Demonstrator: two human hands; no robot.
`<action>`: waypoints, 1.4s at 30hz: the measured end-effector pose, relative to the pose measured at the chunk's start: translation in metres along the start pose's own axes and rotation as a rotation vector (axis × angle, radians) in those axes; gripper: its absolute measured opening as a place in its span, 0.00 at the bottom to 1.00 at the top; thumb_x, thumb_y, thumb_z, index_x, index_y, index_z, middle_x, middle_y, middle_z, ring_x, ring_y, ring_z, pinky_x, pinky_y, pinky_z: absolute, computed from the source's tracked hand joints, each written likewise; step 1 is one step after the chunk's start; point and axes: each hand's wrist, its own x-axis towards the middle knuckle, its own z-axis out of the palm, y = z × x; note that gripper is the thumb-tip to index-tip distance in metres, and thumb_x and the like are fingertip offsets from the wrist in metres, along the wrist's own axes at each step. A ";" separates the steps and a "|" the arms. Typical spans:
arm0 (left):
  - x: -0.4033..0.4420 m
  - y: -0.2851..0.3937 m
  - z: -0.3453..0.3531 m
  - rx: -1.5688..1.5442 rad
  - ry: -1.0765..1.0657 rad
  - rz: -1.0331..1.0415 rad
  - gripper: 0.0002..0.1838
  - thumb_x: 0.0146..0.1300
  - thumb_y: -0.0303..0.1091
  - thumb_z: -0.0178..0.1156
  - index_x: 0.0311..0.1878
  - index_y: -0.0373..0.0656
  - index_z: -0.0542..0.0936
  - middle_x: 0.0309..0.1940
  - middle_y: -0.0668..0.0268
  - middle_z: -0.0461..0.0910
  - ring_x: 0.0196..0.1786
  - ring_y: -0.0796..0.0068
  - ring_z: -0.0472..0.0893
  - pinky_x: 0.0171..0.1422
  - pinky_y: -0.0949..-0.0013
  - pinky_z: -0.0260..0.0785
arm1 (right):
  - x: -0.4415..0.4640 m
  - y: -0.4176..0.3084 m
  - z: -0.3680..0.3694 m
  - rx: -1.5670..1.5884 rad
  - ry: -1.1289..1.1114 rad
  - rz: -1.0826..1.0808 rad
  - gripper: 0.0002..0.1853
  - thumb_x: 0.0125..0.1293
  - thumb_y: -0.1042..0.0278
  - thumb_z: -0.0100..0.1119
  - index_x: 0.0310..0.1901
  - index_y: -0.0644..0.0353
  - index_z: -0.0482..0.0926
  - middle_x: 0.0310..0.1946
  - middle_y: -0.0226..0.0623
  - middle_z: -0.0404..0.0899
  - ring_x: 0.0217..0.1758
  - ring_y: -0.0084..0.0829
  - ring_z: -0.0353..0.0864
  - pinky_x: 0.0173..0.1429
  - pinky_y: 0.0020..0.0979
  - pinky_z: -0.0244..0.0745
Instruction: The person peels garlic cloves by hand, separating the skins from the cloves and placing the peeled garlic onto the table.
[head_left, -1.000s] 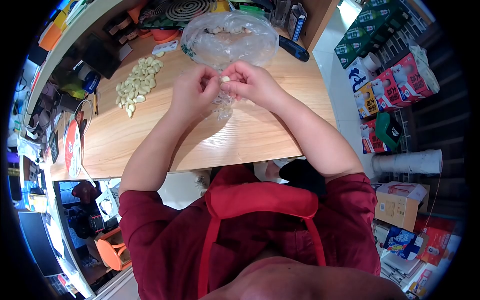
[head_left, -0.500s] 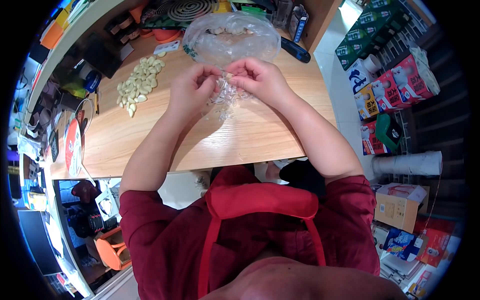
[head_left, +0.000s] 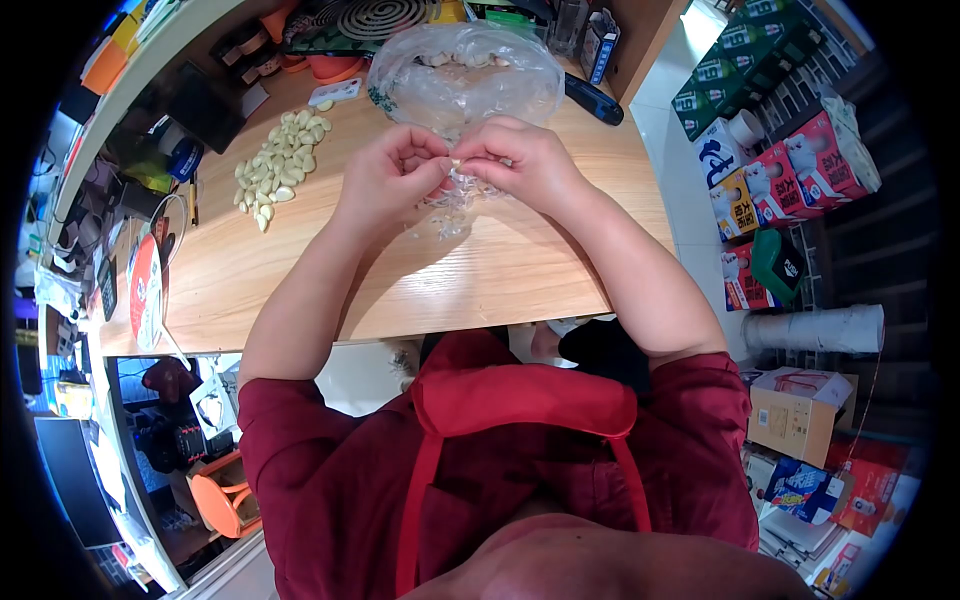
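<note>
Over the wooden table, my left hand and my right hand meet fingertip to fingertip. Pinched between them is a small pale garlic clove, mostly covered by the fingers. Thin garlic skins lie scattered on the wood just under both hands. To the left sits a pile of peeled garlic cloves. Behind my hands, a clear plastic bag lies open with whitish garlic inside it.
A dark-handled tool and a small box are right of the bag. A white flat item lies behind the cloves. A red round fan stands at the table's left edge. Cartons line the floor at right.
My fingertips have come closer together around the clove, the left hand shifting slightly right. The clove pile and the bag look almost the same.
</note>
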 end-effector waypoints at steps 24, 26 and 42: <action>-0.003 0.005 -0.001 -0.057 -0.031 0.006 0.05 0.59 0.20 0.51 0.39 0.35 0.72 0.27 0.62 0.78 0.28 0.78 0.78 0.32 0.78 0.71 | 0.001 -0.007 -0.005 0.329 -0.063 0.243 0.07 0.54 0.71 0.64 0.35 0.60 0.80 0.28 0.30 0.78 0.30 0.17 0.77 0.34 0.19 0.72; -0.002 0.006 0.001 -0.068 -0.023 0.011 0.06 0.59 0.21 0.52 0.40 0.35 0.73 0.28 0.62 0.78 0.28 0.78 0.78 0.32 0.78 0.71 | 0.001 -0.007 -0.005 0.320 -0.060 0.261 0.07 0.54 0.71 0.64 0.35 0.60 0.80 0.28 0.29 0.78 0.30 0.17 0.77 0.34 0.19 0.72; 0.004 -0.012 -0.006 0.281 0.101 0.151 0.07 0.57 0.19 0.53 0.39 0.36 0.73 0.30 0.69 0.75 0.30 0.84 0.76 0.32 0.82 0.68 | 0.001 -0.007 -0.004 0.219 0.068 0.183 0.10 0.49 0.71 0.66 0.36 0.54 0.80 0.29 0.29 0.74 0.28 0.18 0.70 0.34 0.20 0.68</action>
